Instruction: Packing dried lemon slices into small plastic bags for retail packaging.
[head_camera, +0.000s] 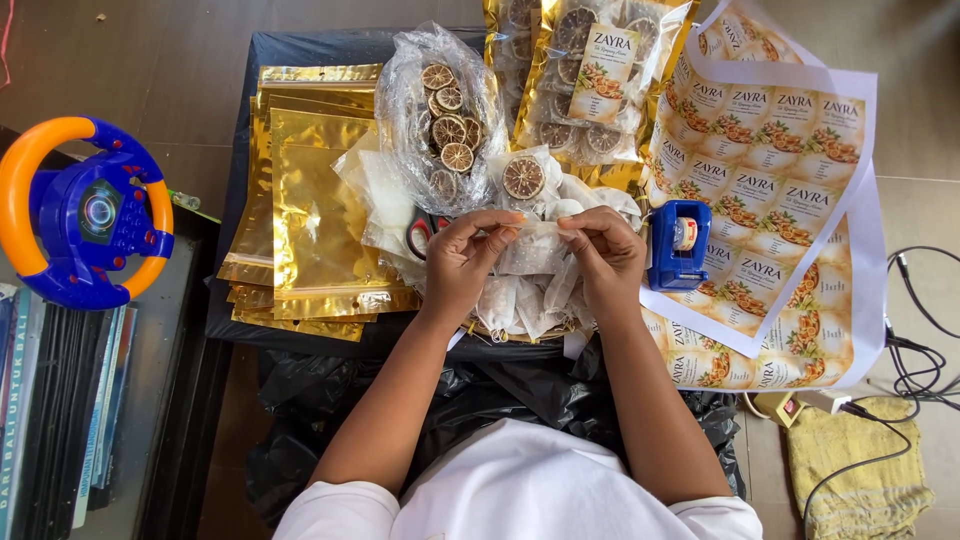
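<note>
My left hand (462, 262) and my right hand (604, 250) together pinch a small white mesh sachet (534, 248) by its top edge, above a heap of similar white sachets (528, 298). Just beyond my fingers lies a dried citrus slice (523, 178) on a sachet. A clear plastic bag of dried citrus slices (446, 120) stands behind my left hand. Red-handled scissors (420, 236) are partly hidden under the sachets by my left hand.
A stack of gold foil pouches (312, 200) lies to the left. A blue tape dispenser (678, 244) sits on sheets of printed labels (782, 170) to the right. Filled labelled packs (590, 80) lie at the back. A toy steering wheel (85, 212) and cables (920, 340) flank the table.
</note>
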